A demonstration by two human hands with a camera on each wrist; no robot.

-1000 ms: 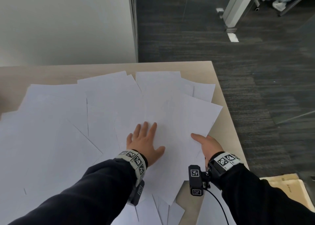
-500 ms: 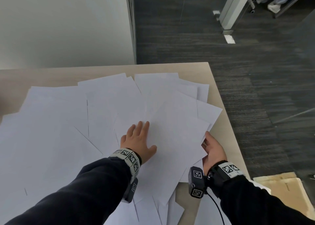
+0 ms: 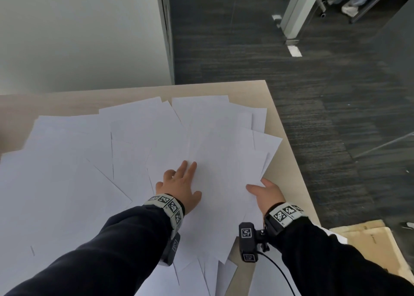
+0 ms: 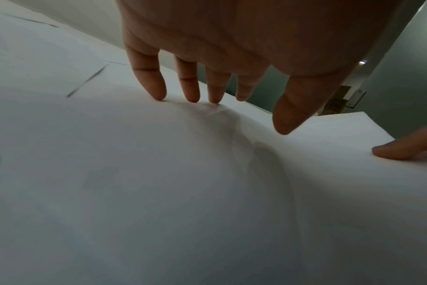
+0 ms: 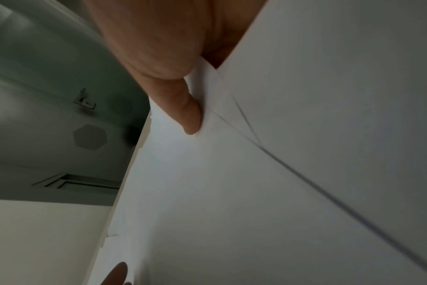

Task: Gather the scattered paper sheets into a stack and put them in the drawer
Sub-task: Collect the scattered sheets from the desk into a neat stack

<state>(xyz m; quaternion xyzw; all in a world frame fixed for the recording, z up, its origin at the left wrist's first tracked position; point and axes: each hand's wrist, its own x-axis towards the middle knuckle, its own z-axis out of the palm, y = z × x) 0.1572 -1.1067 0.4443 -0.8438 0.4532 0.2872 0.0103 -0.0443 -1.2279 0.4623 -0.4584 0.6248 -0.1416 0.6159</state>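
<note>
since the earlier frame the top sheets (image 3: 226, 161) slid left; the right hand (image 3: 266, 194) pinches their edge, the left hand (image 3: 181, 188) presses flat, fingers spread. most paper is still scattered on the table (image 3: 289, 161).

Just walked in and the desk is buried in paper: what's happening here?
A person is gathering loose paper sheets spread over a desk. The left hand lies flat on the pile, fingers pressing down. The right hand grips the edge of a few sheets at the desk's right side. No neat stack yet.
</note>
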